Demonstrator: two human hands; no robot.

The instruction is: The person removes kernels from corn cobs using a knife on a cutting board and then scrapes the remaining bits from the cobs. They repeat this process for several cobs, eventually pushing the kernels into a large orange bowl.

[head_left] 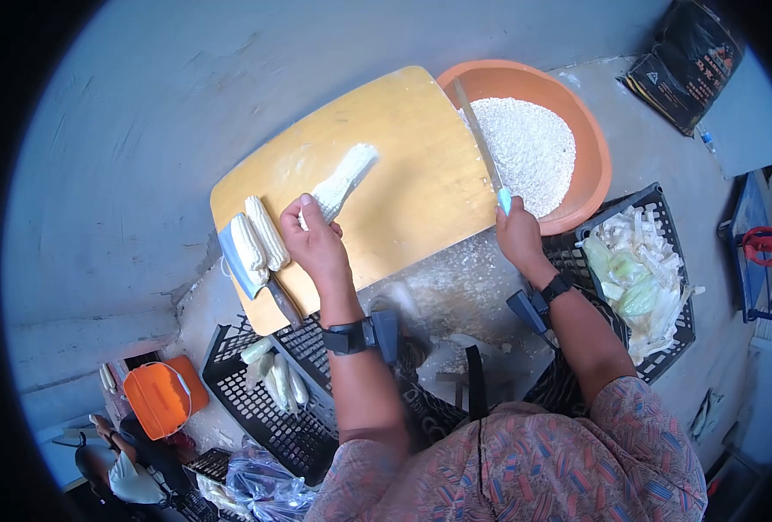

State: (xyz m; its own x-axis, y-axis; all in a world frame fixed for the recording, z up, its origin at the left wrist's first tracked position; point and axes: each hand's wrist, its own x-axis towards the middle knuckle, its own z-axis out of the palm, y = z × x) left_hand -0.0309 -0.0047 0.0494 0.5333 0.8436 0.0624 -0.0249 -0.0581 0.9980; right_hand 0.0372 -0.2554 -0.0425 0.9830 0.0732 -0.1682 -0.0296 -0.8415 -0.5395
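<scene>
My left hand (316,240) is closed round the lower end of a white corn cob (344,181), which rests on the yellow cutting board (403,130). My right hand (519,230) grips the light-blue handle of a long thin knife (480,137), its blade pointing up along the board's right edge. Beside that edge is an orange basin (590,143) of loose white kernels (525,143). Two more white cobs (266,233) lie at the board's left, by a wide cleaver (283,302) with a dark handle.
A black crate (221,365) at lower left holds cobs; another (682,304) at right holds husks or stripped cobs. An orange bucket (155,400) and a seated person (134,474) are at far lower left. A black sack (691,65) lies at upper right.
</scene>
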